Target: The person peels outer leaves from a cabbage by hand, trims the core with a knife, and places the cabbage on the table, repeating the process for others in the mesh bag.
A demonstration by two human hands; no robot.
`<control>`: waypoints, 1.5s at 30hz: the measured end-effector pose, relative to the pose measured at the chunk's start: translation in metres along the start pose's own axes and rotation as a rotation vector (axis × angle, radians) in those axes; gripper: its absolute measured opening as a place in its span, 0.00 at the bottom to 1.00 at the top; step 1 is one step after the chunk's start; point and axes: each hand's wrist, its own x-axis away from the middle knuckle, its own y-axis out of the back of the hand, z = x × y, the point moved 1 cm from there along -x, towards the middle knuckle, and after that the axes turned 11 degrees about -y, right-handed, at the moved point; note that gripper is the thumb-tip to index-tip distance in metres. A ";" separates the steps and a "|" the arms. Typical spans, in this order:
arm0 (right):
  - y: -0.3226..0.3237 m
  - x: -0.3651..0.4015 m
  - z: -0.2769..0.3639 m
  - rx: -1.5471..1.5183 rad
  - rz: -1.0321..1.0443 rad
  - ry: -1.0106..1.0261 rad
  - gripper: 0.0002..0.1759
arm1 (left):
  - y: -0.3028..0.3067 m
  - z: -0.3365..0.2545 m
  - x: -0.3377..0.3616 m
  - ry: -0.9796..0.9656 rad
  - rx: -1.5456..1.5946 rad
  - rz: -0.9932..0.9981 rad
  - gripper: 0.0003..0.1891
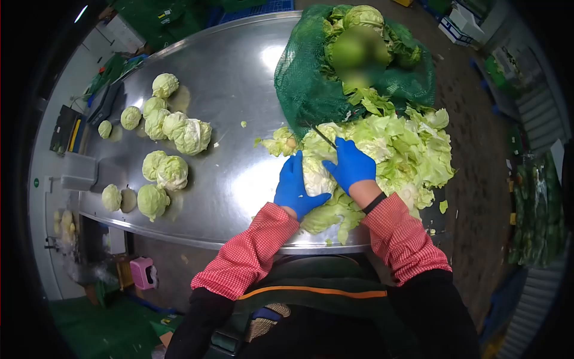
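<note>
No legible text found, round green sign (36, 182) on white wall (43, 206), symbol too small to read, small label (165, 14) on green crate (142, 25), print unreadable.

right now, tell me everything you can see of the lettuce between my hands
The lettuce is a pale head, whitish with light green, its leaves looking wrapped and slightly wrinkled. It sits near the front edge of the metal table, with loose leaves close by on its near side. Your left hand is spread against its left side; your right hand, holding a thin dark tool, reaches its other side. The hands hide part of it, and its underside is out of sight.
</note>
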 end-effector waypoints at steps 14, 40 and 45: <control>-0.063 -0.014 -0.031 -0.034 -0.044 0.015 0.16 | 0.012 0.058 0.043 0.053 0.714 -0.145 0.54; -0.038 0.040 0.009 -0.341 0.328 -0.072 0.24 | 0.025 0.036 0.030 0.125 0.097 -0.091 0.61; 0.006 0.066 0.020 0.004 0.122 0.100 0.11 | 0.031 0.006 0.006 0.235 -0.197 0.018 0.62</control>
